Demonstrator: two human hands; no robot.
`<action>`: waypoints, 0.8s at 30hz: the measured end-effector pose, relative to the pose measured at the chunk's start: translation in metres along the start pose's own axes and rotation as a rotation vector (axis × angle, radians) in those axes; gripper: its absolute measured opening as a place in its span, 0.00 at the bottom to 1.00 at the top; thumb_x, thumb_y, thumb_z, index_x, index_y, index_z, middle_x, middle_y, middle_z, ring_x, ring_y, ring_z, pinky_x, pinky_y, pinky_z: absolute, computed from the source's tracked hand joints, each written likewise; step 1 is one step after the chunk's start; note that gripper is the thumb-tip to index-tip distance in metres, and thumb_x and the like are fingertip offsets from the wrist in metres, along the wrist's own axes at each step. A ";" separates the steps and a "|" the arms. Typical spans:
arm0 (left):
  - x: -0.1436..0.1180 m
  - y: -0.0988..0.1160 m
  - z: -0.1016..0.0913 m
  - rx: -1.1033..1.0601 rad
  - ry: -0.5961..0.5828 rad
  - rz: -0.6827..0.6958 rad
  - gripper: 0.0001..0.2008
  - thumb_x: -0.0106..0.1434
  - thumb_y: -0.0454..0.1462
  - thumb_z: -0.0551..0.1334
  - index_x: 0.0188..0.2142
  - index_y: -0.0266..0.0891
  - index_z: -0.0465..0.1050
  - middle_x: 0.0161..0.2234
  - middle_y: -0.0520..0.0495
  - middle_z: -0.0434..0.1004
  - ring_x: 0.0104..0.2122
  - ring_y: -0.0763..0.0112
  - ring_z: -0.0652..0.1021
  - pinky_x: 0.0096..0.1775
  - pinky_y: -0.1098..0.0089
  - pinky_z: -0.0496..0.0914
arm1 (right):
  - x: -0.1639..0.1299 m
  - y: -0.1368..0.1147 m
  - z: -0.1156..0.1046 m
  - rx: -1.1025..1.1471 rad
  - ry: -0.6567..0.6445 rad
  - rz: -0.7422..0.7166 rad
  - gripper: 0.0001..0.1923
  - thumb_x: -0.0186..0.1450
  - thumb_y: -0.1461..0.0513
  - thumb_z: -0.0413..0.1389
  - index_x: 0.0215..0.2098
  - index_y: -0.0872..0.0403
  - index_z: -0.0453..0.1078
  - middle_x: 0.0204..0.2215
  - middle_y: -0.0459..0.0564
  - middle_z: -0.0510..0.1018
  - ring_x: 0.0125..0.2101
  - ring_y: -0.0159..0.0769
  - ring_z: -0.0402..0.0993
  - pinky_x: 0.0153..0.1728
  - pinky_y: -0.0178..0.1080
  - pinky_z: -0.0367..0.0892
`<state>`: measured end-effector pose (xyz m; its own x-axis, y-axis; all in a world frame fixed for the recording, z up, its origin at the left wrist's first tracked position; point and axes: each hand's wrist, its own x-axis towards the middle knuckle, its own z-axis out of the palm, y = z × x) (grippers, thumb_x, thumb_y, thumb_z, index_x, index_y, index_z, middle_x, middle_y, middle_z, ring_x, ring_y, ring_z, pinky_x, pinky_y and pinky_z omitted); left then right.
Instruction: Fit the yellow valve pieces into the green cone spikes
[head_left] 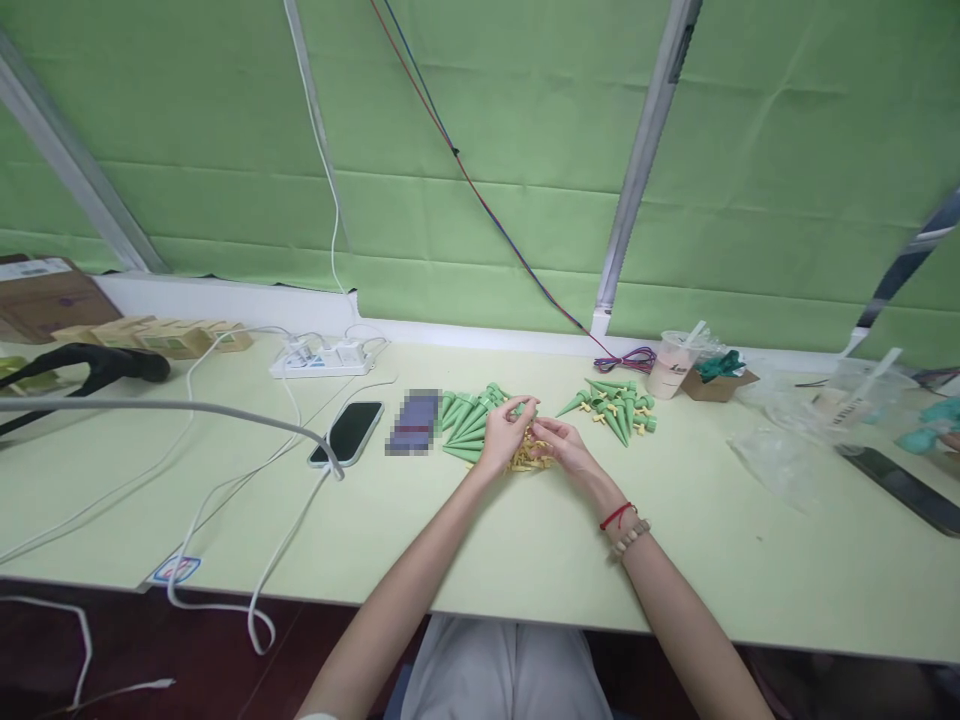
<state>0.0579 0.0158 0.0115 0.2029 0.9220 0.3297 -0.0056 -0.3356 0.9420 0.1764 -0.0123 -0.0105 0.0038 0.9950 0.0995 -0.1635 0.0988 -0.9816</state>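
Observation:
My left hand [504, 436] is closed, thumb and fingers pinching a green plastic cone that shows only in part at the fingertips. Close beside it, my right hand [568, 443] has its fingers pressed together at the same spot; what they hold is too small and covered to make out. Under both hands lies a heap of small yellow plastic pieces [531, 462]. Several green cones [466, 428] lie left of my left hand, tips pointing to the left. Beyond my right hand is a pile of green cones fitted with yellow pieces [621, 408].
To the left are a phone [355, 433], a blurred purple item [413, 422], loose white cables and a power strip [321, 362]. On the right stand a drink cup [670, 368], a small cardboard box [718, 384], plastic bags [776, 455] and a dark phone [904, 488].

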 end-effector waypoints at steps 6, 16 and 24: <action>0.001 -0.011 0.002 0.016 0.037 -0.030 0.21 0.55 0.51 0.58 0.35 0.35 0.74 0.12 0.58 0.59 0.11 0.81 0.57 0.16 0.75 0.51 | 0.002 0.007 0.000 -0.056 0.060 -0.035 0.26 0.42 0.48 0.64 0.32 0.56 0.70 0.29 0.50 0.74 0.29 0.35 0.71 0.28 0.39 0.72; -0.002 -0.019 0.008 -0.019 0.017 -0.152 0.26 0.59 0.55 0.50 0.34 0.35 0.70 0.07 0.59 0.52 0.07 0.78 0.56 0.12 0.75 0.51 | -0.004 0.012 0.000 -0.350 0.198 -0.347 0.06 0.54 0.59 0.56 0.23 0.54 0.68 0.27 0.49 0.69 0.33 0.37 0.67 0.27 0.35 0.67; 0.001 -0.016 0.003 0.020 0.094 -0.071 0.22 0.59 0.54 0.52 0.30 0.37 0.68 0.07 0.60 0.51 0.08 0.81 0.56 0.13 0.77 0.50 | 0.005 0.013 -0.006 -0.226 0.076 -0.183 0.10 0.51 0.56 0.60 0.28 0.54 0.72 0.31 0.50 0.72 0.31 0.37 0.70 0.22 0.34 0.67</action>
<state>0.0611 0.0219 -0.0034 0.1092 0.9574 0.2674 0.0249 -0.2716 0.9621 0.1797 -0.0064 -0.0238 0.0877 0.9578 0.2736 0.0704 0.2680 -0.9609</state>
